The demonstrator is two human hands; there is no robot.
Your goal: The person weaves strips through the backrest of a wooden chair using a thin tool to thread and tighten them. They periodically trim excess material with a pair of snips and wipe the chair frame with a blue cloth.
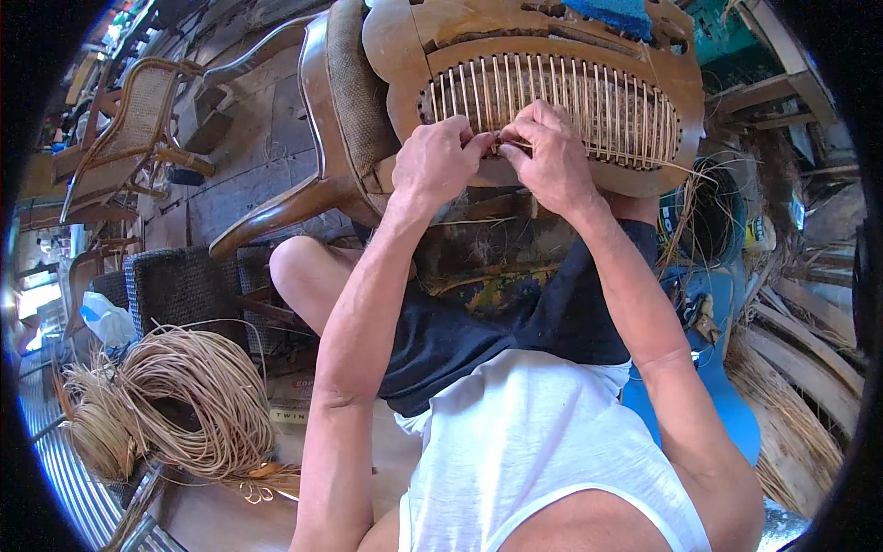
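A carved wooden chair back (635, 179) lies in front of me, with an oval opening ringed by small holes. Parallel pale cane strands (543, 83) span the opening, and a few run lengthwise near its close edge. At that edge my left hand (434, 164) is closed, thumb and finger pressed together; what they pinch is too small to make out. My right hand (552, 156) faces it, fingertips nearly touching the left ones, pinching a thin cane strand. A loose cane end (685, 169) sticks out past the frame's right side.
To the left, a large coil of cane (198, 400) lies beside a smaller bundle (99, 428). Beyond stands a cane-backed chair (143, 106). A curved wooden leg (276, 213) reaches toward my knee. Right of me are a blue plastic seat (727, 396), a dark bucket (713, 207) and wood scraps (800, 345).
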